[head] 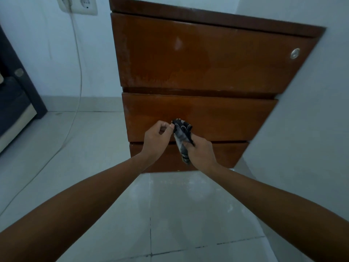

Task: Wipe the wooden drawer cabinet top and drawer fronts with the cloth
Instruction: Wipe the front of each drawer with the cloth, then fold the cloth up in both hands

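Both hands work the cloth [182, 134] before the middle drawer [217, 118]. The right hand [201, 153] clutches it; the left hand [157, 137] pinches its edge

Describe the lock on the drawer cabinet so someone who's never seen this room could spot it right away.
Find the wooden drawer cabinet standing against the pale wall. On its top drawer front, look near the right edge. The lock is a small round silver disc, the only metal fitting visible on the three drawer fronts.

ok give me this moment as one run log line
right hand: grips cloth | left hand: pinches cloth edge | cloth: bunched before middle drawer front | wiping: paused
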